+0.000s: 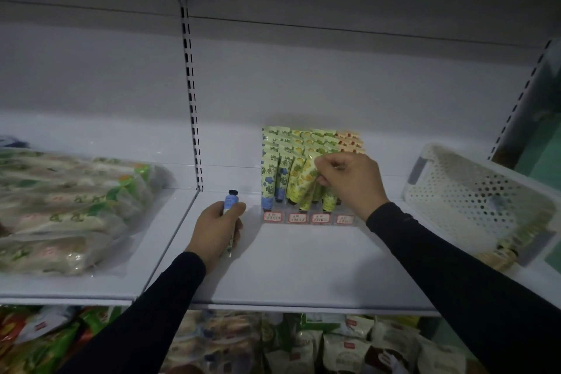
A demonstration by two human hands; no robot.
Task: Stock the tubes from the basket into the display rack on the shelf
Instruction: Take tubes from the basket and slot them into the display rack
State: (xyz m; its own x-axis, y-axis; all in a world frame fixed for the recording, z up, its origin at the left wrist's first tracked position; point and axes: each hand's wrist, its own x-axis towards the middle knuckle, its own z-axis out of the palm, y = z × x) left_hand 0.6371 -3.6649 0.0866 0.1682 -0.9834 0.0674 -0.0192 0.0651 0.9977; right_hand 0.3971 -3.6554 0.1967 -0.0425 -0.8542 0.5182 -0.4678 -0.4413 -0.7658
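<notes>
A clear display rack (pixel 308 218) with red price labels stands on the white shelf (pixel 303 267), filled with rows of green, yellow, blue and orange tubes. My right hand (pixel 349 182) pinches a yellow-green tube (pixel 309 181) at the rack's front row, tilted, cap down. My left hand (pixel 220 229) rests on the shelf left of the rack, gripping a blue tube (pixel 231 200) with a black cap pointing up. The white perforated basket (pixel 473 191) sits at the right, with a few tubes (pixel 510 249) visible in its near corner.
Clear bags of packaged goods (pixel 66 209) fill the neighbouring shelf at the left. A slotted upright (pixel 192 100) divides the two bays. Snack packets (pixel 334 343) crowd the shelf below. Bare shelf surface lies in front of the rack.
</notes>
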